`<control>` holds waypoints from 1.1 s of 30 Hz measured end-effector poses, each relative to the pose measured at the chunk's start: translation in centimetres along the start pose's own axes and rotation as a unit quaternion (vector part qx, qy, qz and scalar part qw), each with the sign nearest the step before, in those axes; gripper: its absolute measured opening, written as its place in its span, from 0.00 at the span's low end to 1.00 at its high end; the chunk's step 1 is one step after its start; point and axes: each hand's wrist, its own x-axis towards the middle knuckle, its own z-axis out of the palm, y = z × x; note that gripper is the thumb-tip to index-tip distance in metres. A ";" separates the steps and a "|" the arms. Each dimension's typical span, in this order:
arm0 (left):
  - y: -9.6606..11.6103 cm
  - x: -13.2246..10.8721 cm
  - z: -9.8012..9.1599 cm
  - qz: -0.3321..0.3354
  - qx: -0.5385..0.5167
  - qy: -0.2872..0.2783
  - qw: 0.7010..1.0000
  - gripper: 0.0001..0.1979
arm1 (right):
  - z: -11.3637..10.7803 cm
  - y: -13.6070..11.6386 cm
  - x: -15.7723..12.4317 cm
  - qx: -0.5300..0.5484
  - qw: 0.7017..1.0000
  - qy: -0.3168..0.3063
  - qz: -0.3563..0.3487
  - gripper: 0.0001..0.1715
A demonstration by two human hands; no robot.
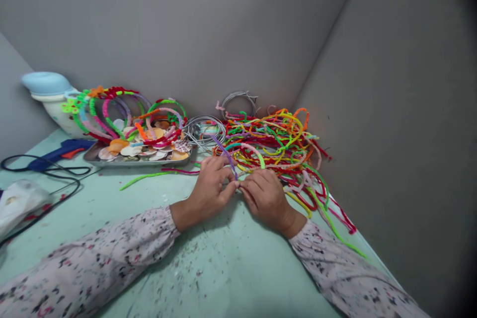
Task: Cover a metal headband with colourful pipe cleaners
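Observation:
My left hand [208, 184] is closed in a pinch on a purple pipe cleaner [225, 151], whose free end sticks up past the fingers. Just to its right, with fingertips almost meeting the left ones, my right hand [266, 196] is closed around a headband [251, 149] wrapped in teal, pink and green pipe cleaner. The band arches up behind both hands, and its lower part is hidden by the fingers. Behind it spreads a tangled heap of coloured pipe cleaners [286, 131].
A metal tray [137, 162] of seashells [156, 134] carries several wrapped headbands [108, 114]. Coils of grey wire [204, 129] lie beside it. At left are a blue glue gun [55, 154] with a black cord [74, 186], a plastic bag [22, 203] and a blue-lidded container [52, 99]. Grey walls enclose the table.

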 end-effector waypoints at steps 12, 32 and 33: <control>-0.2 -0.1 0.3 0.022 0.059 0.057 0.996 0.06 | -0.1 0.2 0.3 0.033 0.998 0.033 0.041 0.04; -0.5 0.1 -0.1 0.114 0.117 0.075 0.984 0.04 | -0.2 0.3 0.1 0.062 0.994 0.058 0.068 0.04; -0.4 0.1 -0.2 0.115 0.114 0.077 0.984 0.04 | -0.2 0.3 0.1 0.064 0.994 0.056 0.066 0.04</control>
